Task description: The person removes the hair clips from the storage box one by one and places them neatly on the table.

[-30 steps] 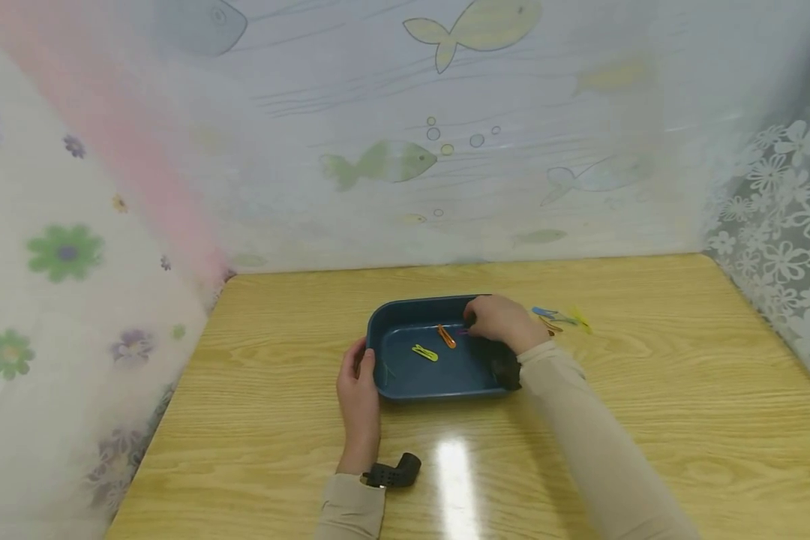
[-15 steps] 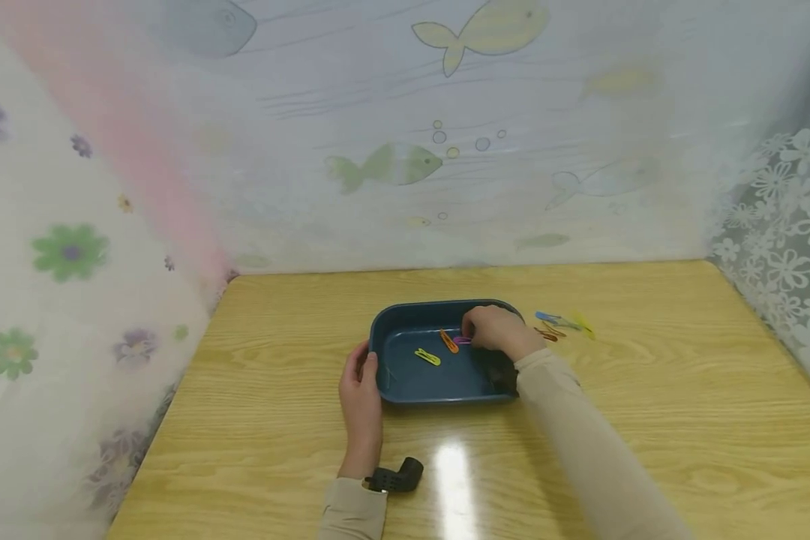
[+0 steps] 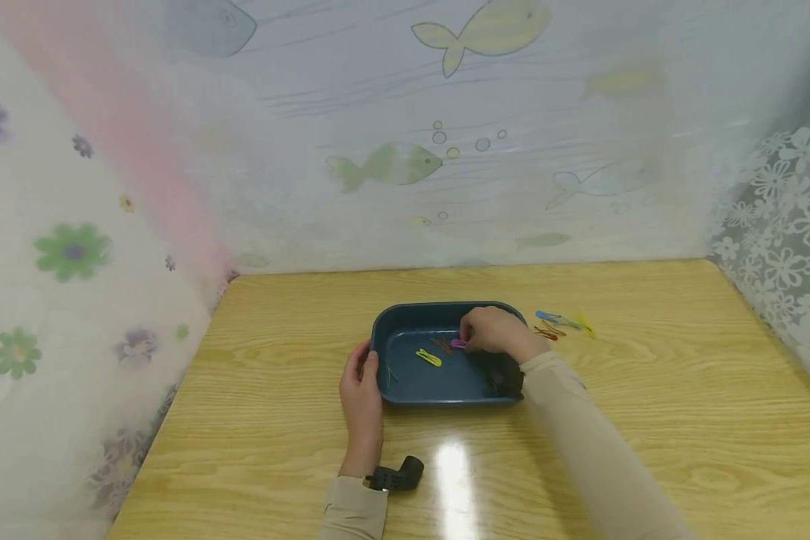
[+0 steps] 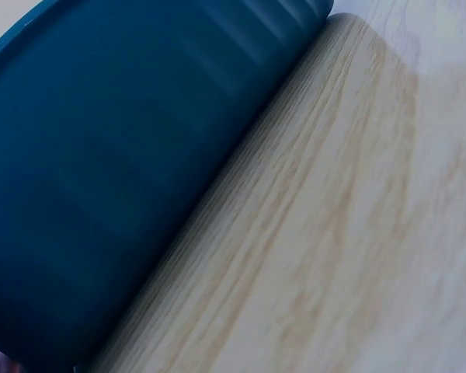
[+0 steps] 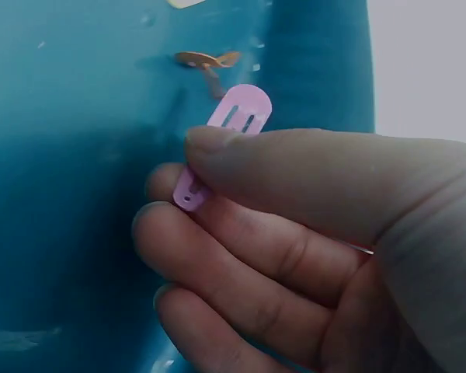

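Inside a dark blue plastic tray (image 3: 418, 388), my right hand (image 3: 498, 332) pinches a pink-purple snap hair clip (image 5: 245, 102) between thumb and fingers, its wide slotted end pointing away from the palm. Just left of it in the head view lies an orange hair clip (image 3: 442, 344), seen edge-on on the tray floor. A yellow hair clip (image 3: 428, 358) rests nearer the middle, and a thin dark green one (image 3: 391, 374) sits by the left wall. My left hand (image 3: 361, 386) grips the tray's left end, thumb at the rim. The left wrist view shows mostly the tray's outer wall (image 4: 116, 155).
Right of the tray, several hair clips lie on the wooden table (image 3: 256, 420), among them a blue one (image 3: 547, 316), a yellow one (image 3: 586, 325) and a brown one (image 3: 547, 334). A printed curtain (image 3: 378, 225) hangs behind the table.
The purple clip has shifted slightly left and come further into view at my right fingertips. The orange clip has tipped onto its edge. My left hand stays at the tray's end.
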Demonstrator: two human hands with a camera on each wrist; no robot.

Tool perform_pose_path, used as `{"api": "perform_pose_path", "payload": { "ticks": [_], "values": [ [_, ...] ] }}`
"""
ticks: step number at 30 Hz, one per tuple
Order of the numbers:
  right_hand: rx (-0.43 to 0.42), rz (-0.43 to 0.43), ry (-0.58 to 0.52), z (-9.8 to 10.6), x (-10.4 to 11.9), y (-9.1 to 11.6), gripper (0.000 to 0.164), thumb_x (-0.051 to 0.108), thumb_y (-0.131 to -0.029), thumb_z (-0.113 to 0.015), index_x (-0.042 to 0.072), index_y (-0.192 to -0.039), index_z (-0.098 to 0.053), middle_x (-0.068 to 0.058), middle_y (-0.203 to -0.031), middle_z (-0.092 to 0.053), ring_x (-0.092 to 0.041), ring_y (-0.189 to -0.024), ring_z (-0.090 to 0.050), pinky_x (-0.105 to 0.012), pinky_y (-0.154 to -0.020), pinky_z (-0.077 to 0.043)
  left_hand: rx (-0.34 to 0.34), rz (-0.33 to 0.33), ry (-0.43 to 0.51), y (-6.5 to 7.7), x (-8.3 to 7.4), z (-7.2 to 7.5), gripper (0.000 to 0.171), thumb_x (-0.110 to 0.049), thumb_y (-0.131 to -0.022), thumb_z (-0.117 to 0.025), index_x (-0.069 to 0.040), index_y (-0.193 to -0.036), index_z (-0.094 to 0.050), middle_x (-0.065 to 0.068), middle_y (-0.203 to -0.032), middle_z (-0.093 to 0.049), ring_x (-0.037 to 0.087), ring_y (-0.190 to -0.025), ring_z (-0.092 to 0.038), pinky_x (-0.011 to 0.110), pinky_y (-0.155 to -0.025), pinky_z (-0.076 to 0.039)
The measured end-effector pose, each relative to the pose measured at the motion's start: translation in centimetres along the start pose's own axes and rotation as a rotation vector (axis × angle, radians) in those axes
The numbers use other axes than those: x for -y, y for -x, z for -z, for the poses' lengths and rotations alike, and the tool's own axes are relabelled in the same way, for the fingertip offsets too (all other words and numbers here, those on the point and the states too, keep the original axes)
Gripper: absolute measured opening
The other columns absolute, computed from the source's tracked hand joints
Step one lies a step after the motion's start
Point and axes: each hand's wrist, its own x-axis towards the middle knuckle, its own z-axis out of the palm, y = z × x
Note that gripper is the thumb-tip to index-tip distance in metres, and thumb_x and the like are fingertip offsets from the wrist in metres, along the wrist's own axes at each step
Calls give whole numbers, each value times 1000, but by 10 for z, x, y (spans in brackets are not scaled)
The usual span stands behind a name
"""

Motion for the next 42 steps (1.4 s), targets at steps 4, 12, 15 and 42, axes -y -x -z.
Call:
{"api": "perform_pose_path", "payload": {
  "ticks": [4, 12, 15, 42],
  "values": [
    [-18, 11, -28, 6, 1, 2, 7, 16, -85, -58, 14, -79, -62, 5, -62, -59, -10, -55, -54, -28, -57, -44, 3, -4, 7, -1, 0, -1, 28, -33, -91, -49, -20, -116, -55, -5, -116, -55, 7, -107, -48, 27, -92, -38],
    [-82, 17, -92, 15, 5, 13, 8, 17, -86, -53, 12, -82, -58, 2, -58, -56, -13, -53, -48, -28, -53, -38, -4, -1, -1, 1, 0, -1, 27, -31, -91, -49, -20, -115, -56, -5, -115, -55, 6, -106, -49, 26, -92, -38],
    [-93, 25, -106, 17, 8, 16, 8, 17, -87, -52, 11, -85, -57, 2, -59, -57, -13, -53, -48, -28, -52, -38, -7, 2, -5, 2, -1, -1, 27, -31, -91, -49, -20, -115, -56, -5, -114, -55, 7, -106, -49, 27, -91, -38],
    [-345, 31, -401, 7, -1, 47, 7, 17, -88, -53, 13, -92, -56, -4, -78, -63, -23, -67, -62, -27, -59, -49, -9, -24, 5, 1, 2, -1, 30, -31, -91, -51, -17, -117, -56, -3, -116, -55, 10, -109, -48, 30, -93, -38]
  ]
}}
